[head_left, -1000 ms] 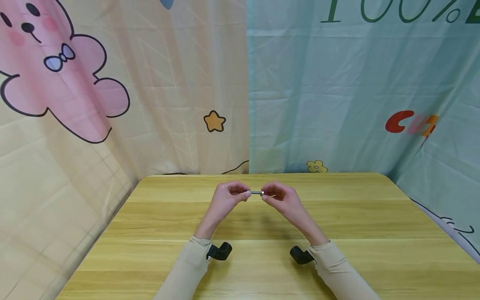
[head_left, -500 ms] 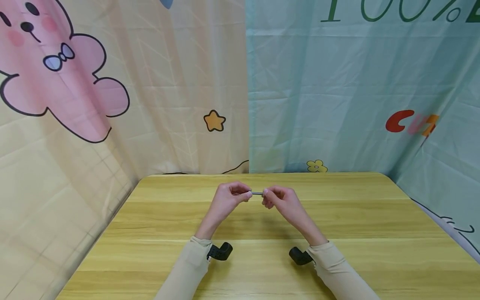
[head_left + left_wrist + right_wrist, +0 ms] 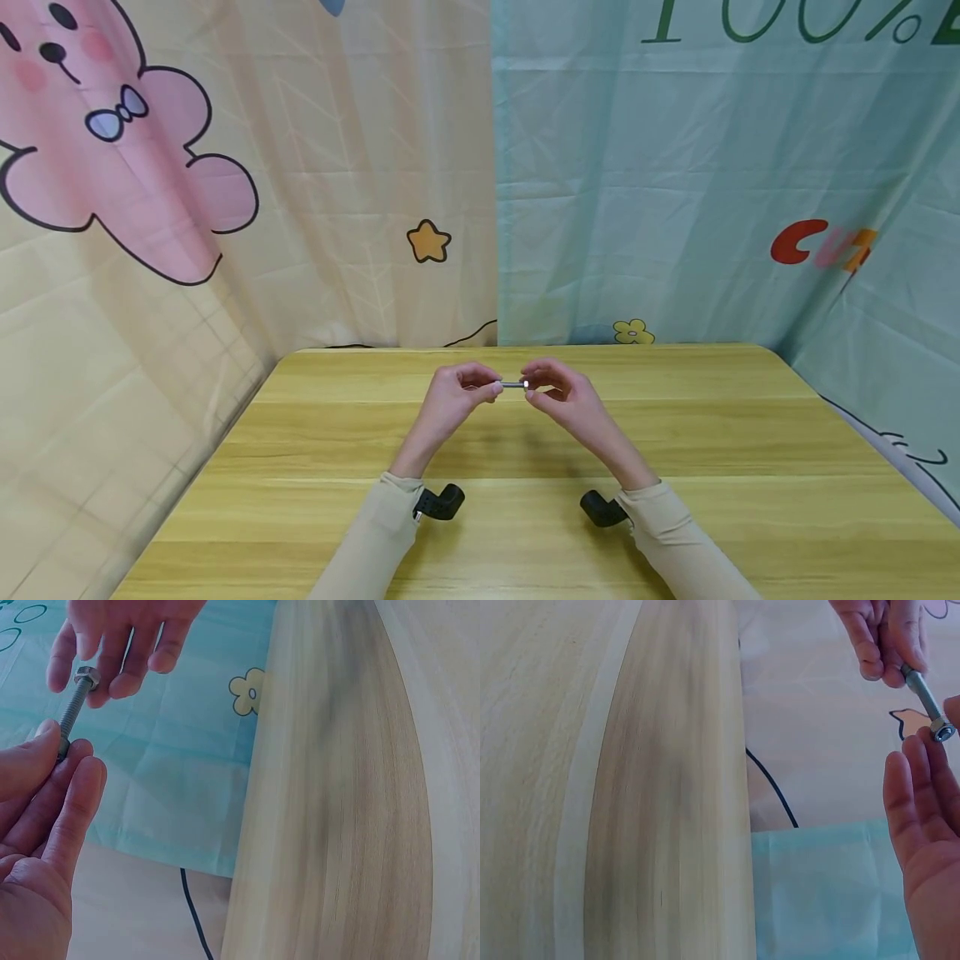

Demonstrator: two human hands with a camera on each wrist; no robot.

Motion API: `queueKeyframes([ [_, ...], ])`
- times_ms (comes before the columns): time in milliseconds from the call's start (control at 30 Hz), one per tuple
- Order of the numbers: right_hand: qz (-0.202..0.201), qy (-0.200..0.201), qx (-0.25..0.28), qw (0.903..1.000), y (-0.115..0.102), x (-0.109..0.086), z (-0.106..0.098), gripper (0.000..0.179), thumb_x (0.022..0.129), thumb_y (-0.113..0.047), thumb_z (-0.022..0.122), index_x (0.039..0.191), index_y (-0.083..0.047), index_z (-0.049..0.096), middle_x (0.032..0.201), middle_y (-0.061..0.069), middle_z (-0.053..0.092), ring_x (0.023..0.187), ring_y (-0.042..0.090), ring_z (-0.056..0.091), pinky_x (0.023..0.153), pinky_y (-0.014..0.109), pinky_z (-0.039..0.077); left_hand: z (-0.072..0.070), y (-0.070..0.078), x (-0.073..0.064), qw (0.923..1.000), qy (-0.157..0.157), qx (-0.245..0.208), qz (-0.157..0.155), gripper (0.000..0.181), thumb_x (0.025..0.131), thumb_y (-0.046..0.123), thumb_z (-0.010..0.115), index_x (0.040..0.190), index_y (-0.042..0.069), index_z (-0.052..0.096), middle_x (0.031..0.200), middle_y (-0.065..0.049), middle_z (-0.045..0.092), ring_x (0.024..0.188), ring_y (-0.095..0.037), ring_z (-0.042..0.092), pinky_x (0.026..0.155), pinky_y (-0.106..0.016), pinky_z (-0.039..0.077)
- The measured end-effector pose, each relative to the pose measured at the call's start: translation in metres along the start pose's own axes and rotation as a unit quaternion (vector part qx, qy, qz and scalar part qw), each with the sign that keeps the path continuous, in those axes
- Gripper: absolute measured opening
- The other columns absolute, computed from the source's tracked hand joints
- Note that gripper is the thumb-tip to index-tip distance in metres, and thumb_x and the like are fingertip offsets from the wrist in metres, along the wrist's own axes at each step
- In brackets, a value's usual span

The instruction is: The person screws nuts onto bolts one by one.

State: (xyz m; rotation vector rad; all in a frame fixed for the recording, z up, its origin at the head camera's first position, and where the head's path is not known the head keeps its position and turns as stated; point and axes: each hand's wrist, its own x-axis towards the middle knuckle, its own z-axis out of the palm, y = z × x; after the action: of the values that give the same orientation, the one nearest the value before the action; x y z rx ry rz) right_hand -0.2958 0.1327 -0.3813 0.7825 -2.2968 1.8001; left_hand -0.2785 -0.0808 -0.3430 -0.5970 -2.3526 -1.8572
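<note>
A silvery threaded bolt (image 3: 513, 385) lies level between the two hands, above the table. My left hand (image 3: 453, 398) pinches one end of it between thumb and fingertips, which mostly cover that end. On the other end sits a hex nut (image 3: 942, 730), the bolt's tip showing through it in the right wrist view. My right hand (image 3: 573, 404) is around the nut with its fingers loosely extended and its thumb spread away. One right fingertip lies right at the nut's edge. The left wrist view shows the bare thread (image 3: 73, 709) between left fingers and nut.
The wood-grain table (image 3: 510, 533) spreads beneath both hands. Printed curtains (image 3: 645, 167) hang behind and to the sides. A dark cable (image 3: 193, 911) runs beyond the table's far edge. Black wrist devices (image 3: 441, 502) sit at both sleeve cuffs.
Half a second ago the right thumb and fingers closed over the nut end; now they are spread and the nut shows again. The left hand keeps its pinch, nearly still.
</note>
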Motion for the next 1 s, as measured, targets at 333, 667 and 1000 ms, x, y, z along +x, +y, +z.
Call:
queueKeyframes([
  [333,0.001,-0.003,-0.019,0.9998,0.0017,0.0003,-0.0010,0.021,0.094,-0.012,0.068,0.114,-0.004,0.066,0.108,0.009,0.066,0.100,0.024,0.064,0.086,0.031,0.053,0.0000,-0.0004,0.0002,1.0000,-0.002,0.000,0.003,0.012,0.090,0.001,0.070,0.097,-0.008,0.070,0.093,-0.021,0.070,0.079,-0.023,0.068,0.075,-0.032,0.056],
  [667,0.045,-0.007,-0.035,0.9983,-0.0046,0.0016,0.0007,0.019,0.101,-0.014,0.058,0.104,0.002,0.068,0.091,0.017,0.069,0.084,0.033,0.065,0.080,0.048,0.055,0.0015,0.0010,-0.0007,1.0000,0.000,0.002,-0.004,0.012,0.090,0.001,0.070,0.098,-0.007,0.070,0.094,-0.020,0.070,0.085,-0.038,0.068,0.075,-0.033,0.055],
  [1000,0.048,0.019,-0.019,0.9985,0.0049,0.0026,0.0022,0.032,0.103,-0.032,0.055,0.106,-0.002,0.068,0.094,0.015,0.069,0.088,0.037,0.063,0.076,0.037,0.056,0.0026,0.0010,-0.0001,0.9999,-0.001,0.013,0.011,0.010,0.089,0.001,0.071,0.096,-0.006,0.071,0.090,-0.019,0.071,0.079,-0.030,0.069,0.072,-0.031,0.055],
])
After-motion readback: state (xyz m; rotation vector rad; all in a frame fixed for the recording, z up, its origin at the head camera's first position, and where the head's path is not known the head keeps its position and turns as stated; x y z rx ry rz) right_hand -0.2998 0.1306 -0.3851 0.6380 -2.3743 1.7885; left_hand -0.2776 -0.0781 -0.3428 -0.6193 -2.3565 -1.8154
